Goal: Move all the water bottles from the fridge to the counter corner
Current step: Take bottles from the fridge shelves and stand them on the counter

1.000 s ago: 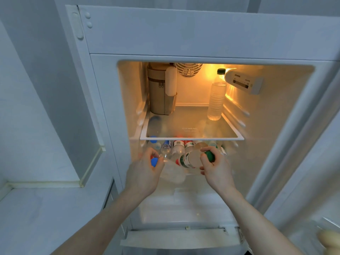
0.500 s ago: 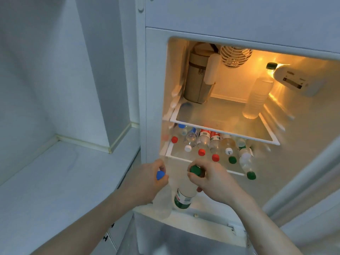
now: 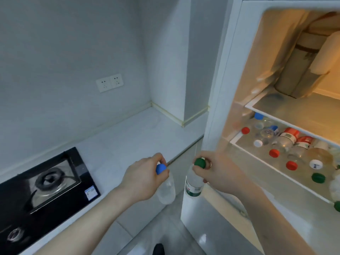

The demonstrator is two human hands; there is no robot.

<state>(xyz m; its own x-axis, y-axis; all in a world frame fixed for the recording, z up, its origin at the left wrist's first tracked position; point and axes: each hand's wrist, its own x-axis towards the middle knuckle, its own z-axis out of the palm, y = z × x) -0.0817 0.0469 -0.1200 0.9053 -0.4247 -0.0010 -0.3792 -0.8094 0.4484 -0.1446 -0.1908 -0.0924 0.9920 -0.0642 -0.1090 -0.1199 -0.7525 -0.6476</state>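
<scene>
While two water bottles hang by their necks outside the fridge (image 3: 219, 89), the task stands at an early stage of transfer. Blue-capped bottle (image 3: 166, 190): clear, unlabelled, suspended from the left hand (image 3: 145, 178), whose fingers curl round the neck just under the cap. Green-capped bottle (image 3: 193, 184): green-banded label, suspended likewise from the right hand (image 3: 219, 172), which grips at the cap. Both bottles are just in front of the fridge's left edge, above the floor and short of the counter (image 3: 128, 144). No bottle stands yet in the counter corner (image 3: 156, 115) as far as this view shows, so judged from the present layout none has been delivered. Lower shelf (image 3: 257, 162): a cluster of remaining bottles (image 3: 294, 148) with red, white, blue and green caps, lying or leaning; most of the work therefore appears to remain. Their exact number cannot be fixed, since the shelf runs off the right margin and the bottles overlap and blur. Upper shelf: a tan jug-like container (image 3: 301, 65), partly cropped; anything to its right is out of frame. Lower left: a black gas hob (image 3: 42, 183), cut by the frame edge.
</scene>
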